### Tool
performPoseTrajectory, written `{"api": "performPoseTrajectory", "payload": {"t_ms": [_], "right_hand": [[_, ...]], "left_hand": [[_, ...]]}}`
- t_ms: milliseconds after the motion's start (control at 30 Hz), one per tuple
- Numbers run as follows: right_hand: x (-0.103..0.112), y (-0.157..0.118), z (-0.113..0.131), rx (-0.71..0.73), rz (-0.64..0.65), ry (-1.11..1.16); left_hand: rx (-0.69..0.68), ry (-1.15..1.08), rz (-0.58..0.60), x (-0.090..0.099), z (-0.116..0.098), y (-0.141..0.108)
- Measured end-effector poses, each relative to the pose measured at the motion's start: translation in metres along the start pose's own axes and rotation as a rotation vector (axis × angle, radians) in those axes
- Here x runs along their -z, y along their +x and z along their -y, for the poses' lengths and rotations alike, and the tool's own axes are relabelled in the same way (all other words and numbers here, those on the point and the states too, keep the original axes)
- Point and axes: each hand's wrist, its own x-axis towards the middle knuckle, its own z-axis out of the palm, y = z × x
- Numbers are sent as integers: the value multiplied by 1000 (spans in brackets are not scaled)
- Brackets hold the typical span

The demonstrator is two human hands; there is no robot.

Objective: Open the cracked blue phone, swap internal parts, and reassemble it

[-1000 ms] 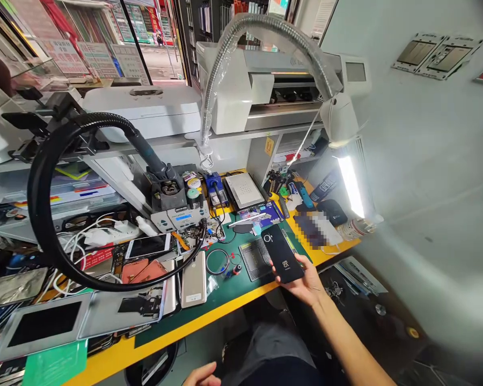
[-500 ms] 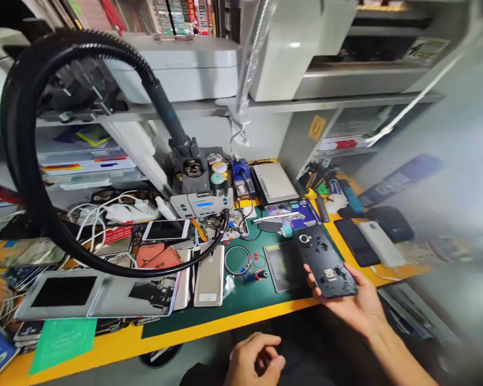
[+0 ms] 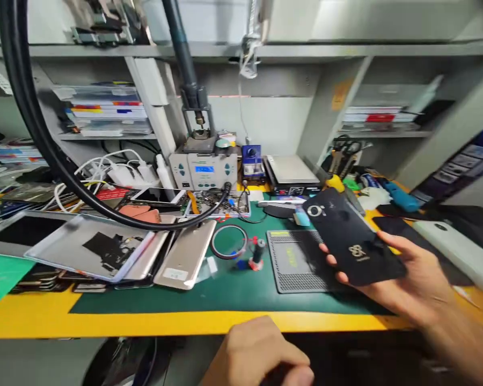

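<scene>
A black phone (image 3: 346,236), its back with a ring camera and a pale logo facing up, rests in my right hand (image 3: 410,273), whose fingers wrap round its edges. It is above the right part of the green mat (image 3: 229,297), over the corner of a grey grid pad (image 3: 290,262). My left hand (image 3: 261,354) is low in front of the yellow table edge, fingers curled; what they hold, if anything, is hidden.
A black flexible hose (image 3: 104,212) arches across the left side. Near the mat's left lie a gold phone (image 3: 187,254) and an open tablet (image 3: 92,241). A small dark bottle (image 3: 258,252) stands mid-mat. A rework station (image 3: 205,170) is behind.
The view has tilted and come closer to the table. My right hand with the phone appears further right. My left hand has turned, showing its back, with the fingers more curled.
</scene>
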Motion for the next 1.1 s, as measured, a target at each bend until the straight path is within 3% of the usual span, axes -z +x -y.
{"api": "performPoseTrajectory", "payload": {"t_ms": [167,300,433,600,733,833,900,1000,1100], "right_hand": [[17,-13,-16,-85,314,216],[22,-34,-23,-150,545,404],[7,-64,-36,-222,738,486],[-29,-101,-68,-335,960,410],[-55,-115,-89,-320,1087,191],[-57,-102,-85,-149,985,-77],[-55,-80,-72,89,773,-288],[-65,-39,-49,374,511,-576],[-91,-9,-41,491,390,-839]], "left_hand": [[273,-313,-203,-43,-27,22],[242,-456,-293,-55,-38,48],[168,-665,-203,-63,-49,59],[134,-806,-197,-70,-55,19],[129,-860,-310,-55,-51,-34],[103,-914,-517,-27,-48,-69],[58,-925,-635,-6,-46,-85],[8,-918,-707,14,-40,-94],[74,-994,-725,19,-29,-92]]}}
